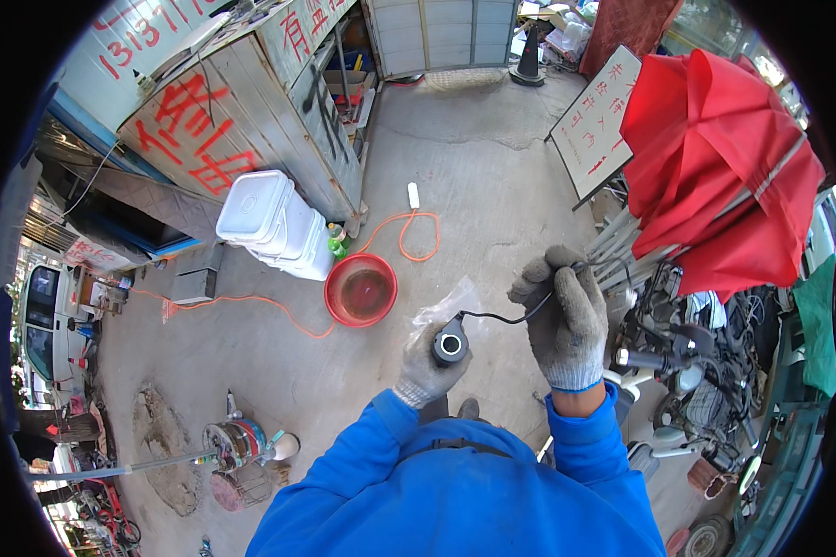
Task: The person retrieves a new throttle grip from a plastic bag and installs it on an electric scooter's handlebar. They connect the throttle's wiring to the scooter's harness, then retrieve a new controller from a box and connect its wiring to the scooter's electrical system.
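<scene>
In my grey-gloved left hand (422, 371) I grip a black part with a round metal-rimmed hole (454, 329), near the middle of the view. A crumpled clear plastic bag (449, 299) shows behind that hand. From the part, a thin black cable (498, 318) runs up to my right hand (567, 330), also gloved, whose fingers are bent and closed on it, higher up and to the right.
A red basin (360, 291), white buckets (271, 223), a green bottle (337, 242) and an orange cord (420, 242) sit ahead-left. A red folded canopy (715, 176), a signboard (589, 130) and motorbike parts (687, 371) crowd the right. A black cone (528, 65) stands far ahead.
</scene>
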The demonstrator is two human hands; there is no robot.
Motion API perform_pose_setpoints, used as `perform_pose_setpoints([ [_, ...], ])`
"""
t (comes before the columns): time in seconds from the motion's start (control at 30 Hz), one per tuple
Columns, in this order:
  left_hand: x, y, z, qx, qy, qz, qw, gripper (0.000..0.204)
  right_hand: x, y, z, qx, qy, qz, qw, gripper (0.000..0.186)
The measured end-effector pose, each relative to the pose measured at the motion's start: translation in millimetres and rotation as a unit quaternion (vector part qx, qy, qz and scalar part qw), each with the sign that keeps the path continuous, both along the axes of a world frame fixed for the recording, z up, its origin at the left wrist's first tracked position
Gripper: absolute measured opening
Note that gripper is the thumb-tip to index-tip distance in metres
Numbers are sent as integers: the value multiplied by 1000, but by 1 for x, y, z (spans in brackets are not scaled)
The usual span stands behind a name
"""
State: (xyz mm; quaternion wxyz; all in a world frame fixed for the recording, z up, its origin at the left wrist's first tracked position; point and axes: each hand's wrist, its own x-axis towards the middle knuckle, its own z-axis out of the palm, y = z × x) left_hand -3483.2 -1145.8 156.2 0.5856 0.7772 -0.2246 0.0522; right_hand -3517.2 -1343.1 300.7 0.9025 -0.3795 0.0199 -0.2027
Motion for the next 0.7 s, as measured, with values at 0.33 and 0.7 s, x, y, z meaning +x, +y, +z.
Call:
perform_pose_setpoints([
  [0.33, 176, 8, 53, 114, -130, 57, 983, 45, 137, -16, 0, -433, 187, 195, 860, 23],
  [0.7, 220, 85, 63, 145, -39, 194, 969, 47, 285, 61, -15, -528, -57, 256, 808, 20],
])
